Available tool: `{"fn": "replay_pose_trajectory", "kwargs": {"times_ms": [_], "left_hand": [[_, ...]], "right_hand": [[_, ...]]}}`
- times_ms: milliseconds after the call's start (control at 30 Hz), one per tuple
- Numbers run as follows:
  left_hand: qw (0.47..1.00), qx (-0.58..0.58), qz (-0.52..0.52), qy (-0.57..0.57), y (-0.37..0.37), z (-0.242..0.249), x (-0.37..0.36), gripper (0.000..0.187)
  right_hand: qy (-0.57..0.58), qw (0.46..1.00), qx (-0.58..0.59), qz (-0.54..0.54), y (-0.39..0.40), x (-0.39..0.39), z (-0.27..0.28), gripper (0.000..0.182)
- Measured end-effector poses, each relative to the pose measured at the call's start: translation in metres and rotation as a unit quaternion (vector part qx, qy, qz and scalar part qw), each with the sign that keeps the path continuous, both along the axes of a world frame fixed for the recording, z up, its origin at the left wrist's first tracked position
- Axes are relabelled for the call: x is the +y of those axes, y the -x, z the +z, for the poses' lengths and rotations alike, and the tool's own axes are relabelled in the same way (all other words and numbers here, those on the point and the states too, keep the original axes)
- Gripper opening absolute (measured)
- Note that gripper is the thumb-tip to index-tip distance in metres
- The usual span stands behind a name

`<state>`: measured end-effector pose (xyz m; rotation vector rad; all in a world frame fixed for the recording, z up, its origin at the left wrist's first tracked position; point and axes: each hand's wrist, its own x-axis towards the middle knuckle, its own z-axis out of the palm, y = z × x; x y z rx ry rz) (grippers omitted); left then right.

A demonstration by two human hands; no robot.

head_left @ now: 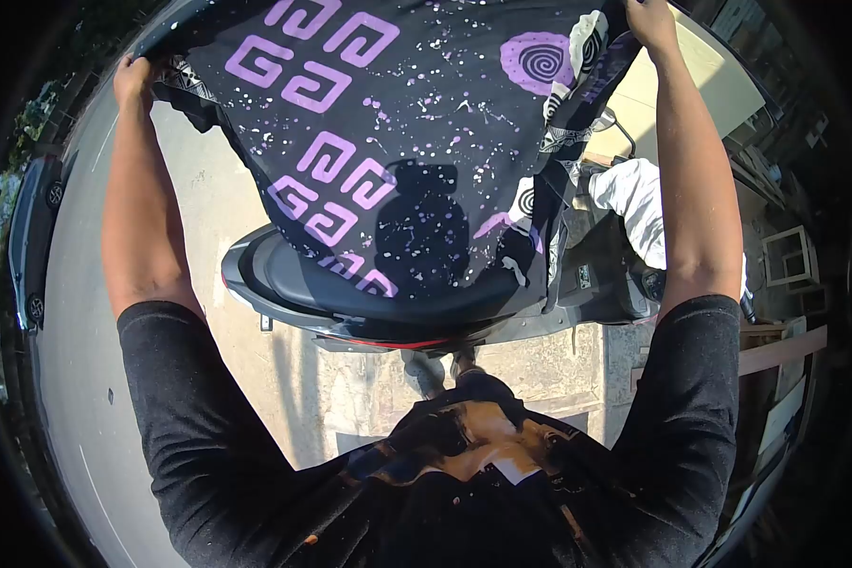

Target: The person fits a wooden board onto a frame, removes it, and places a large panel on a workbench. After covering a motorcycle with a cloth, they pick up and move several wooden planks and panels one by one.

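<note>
A black cloth (426,123) with purple and white prints hangs spread between my raised hands. At the upper left, my left hand (134,80) grips one corner of it. My right hand (650,21) pinches the opposite side at the upper right. The cloth's lower part hangs over the dark seat of a scooter (293,275), hiding much of it. A white cloth (634,204) lies on the scooter's front part, to the right of the black cloth.
A road (90,360) runs along the left, with a parked car (36,237) at its far side. My feet stand on concrete below the scooter. On the right are a pale frame (789,257), a reddish board (776,352) and other boards.
</note>
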<state>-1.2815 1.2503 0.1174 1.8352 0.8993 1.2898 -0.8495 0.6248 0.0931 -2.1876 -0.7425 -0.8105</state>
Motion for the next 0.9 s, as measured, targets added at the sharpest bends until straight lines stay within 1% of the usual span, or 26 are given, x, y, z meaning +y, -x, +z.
{"fn": "replay_pose_trajectory", "kwargs": {"times_ms": [33, 100, 167, 200, 233, 267, 300, 333, 367, 400, 433, 467, 500, 533, 567, 600, 633, 667, 700, 733, 767, 800, 833, 867, 900], "left_hand": [[0.998, 0.015, 0.009, -0.058, 0.011, 0.020, 0.003, 0.044], [0.984, -0.140, -0.090, -0.065, 0.043, 0.046, -0.013, 0.042], [0.986, -0.096, -0.080, -0.110, 0.077, 0.055, -0.038, 0.034], [0.987, -0.087, -0.070, -0.119, 0.093, 0.048, -0.035, 0.031], [0.989, -0.051, -0.082, -0.109, 0.114, 0.040, -0.034, 0.026], [0.988, -0.001, -0.095, -0.123, 0.138, 0.025, -0.032, 0.024], [0.983, 0.051, -0.109, -0.137, 0.161, 0.005, -0.033, 0.022], [0.968, 0.134, -0.089, -0.193, 0.184, -0.017, -0.042, 0.020], [0.942, 0.214, -0.069, -0.249, 0.206, -0.042, -0.052, 0.018], [0.927, 0.274, -0.037, -0.255, 0.228, -0.071, -0.058, 0.018], [0.939, 0.250, -0.044, -0.232, 0.244, -0.097, -0.087, 0.014], [0.931, 0.282, -0.024, -0.231, 0.265, -0.124, -0.095, 0.012], [0.933, 0.297, -0.030, -0.203, 0.284, -0.144, -0.117, 0.018], [0.923, 0.331, 0.016, -0.195, 0.309, -0.172, -0.118, 0.025], [0.910, 0.357, 0.058, -0.202, 0.328, -0.195, -0.130, 0.028], [0.905, 0.360, 0.060, -0.218, 0.355, -0.225, -0.132, 0.025], [0.907, 0.361, 0.066, -0.205, 0.382, -0.254, -0.135, 0.022], [0.911, 0.365, 0.079, -0.175, 0.400, -0.272, -0.154, 0.020], [0.911, 0.369, 0.085, -0.167, 0.413, -0.286, -0.176, 0.019], [0.907, 0.381, 0.090, -0.155, 0.429, -0.305, -0.192, 0.018], [0.924, 0.354, 0.076, -0.125, 0.439, -0.320, -0.213, 0.017], [0.923, 0.347, 0.092, -0.140, 0.452, -0.345, -0.228, 0.017], [0.932, 0.335, 0.076, -0.116, 0.457, -0.356, -0.252, 0.017], [0.917, 0.369, 0.067, -0.132, 0.467, -0.373, -0.268, 0.016], [0.917, 0.384, 0.058, -0.092, 0.480, -0.397, -0.280, 0.015]], "right_hand": [[-0.087, 0.996, -0.007, 0.026, 0.088, 0.011, 0.043, 0.014], [-0.075, 0.990, -0.032, 0.116, 0.109, -0.003, 0.065, 0.011], [-0.041, 0.976, -0.027, 0.212, 0.121, -0.024, 0.066, 0.010], [-0.010, 0.979, -0.008, 0.202, 0.142, -0.031, 0.060, 0.010], [0.079, 0.994, 0.040, 0.070, 0.181, -0.034, 0.062, 0.011], [0.109, 0.974, -0.052, 0.190, 0.096, -0.070, 0.015, 0.023], [0.144, 0.971, 0.049, 0.185, 0.142, -0.072, 0.002, 0.024], [0.247, 0.955, 0.080, 0.143, 0.168, -0.078, -0.015, 0.032], [0.268, 0.943, 0.111, 0.163, 0.187, -0.086, -0.040, 0.036], [0.323, 0.933, 0.069, 0.142, 0.197, -0.096, -0.072, 0.041], [0.380, 0.905, 0.141, 0.128, 0.214, -0.101, -0.098, 0.041], [0.399, 0.895, 0.137, 0.143, 0.234, -0.110, -0.132, 0.036], [0.405, 0.871, 0.188, 0.204, 0.254, -0.115, -0.156, 0.028], [0.417, 0.865, 0.190, 0.206, 0.269, -0.124, -0.190, 0.025], [0.430, 0.857, 0.193, 0.209, 0.280, -0.132, -0.225, 0.021], [0.443, 0.837, 0.239, 0.214, 0.294, -0.139, -0.253, 0.016], [0.405, 0.836, 0.275, 0.248, 0.313, -0.146, -0.274, 0.015], [0.405, 0.836, 0.280, 0.241, 0.329, -0.156, -0.301, 0.013], [0.386, 0.825, 0.317, 0.265, 0.345, -0.164, -0.317, 0.012], [0.416, 0.813, 0.330, 0.239, 0.365, -0.173, -0.329, 0.013], [0.414, 0.810, 0.337, 0.241, 0.375, -0.191, -0.353, 0.014], [0.435, 0.787, 0.375, 0.224, 0.386, -0.204, -0.367, 0.015], [0.458, 0.763, 0.411, 0.199, 0.395, -0.215, -0.375, 0.015], [0.473, 0.745, 0.432, 0.188, 0.402, -0.229, -0.389, 0.016], [0.488, 0.733, 0.436, 0.186, 0.412, -0.235, -0.385, 0.018]]}}
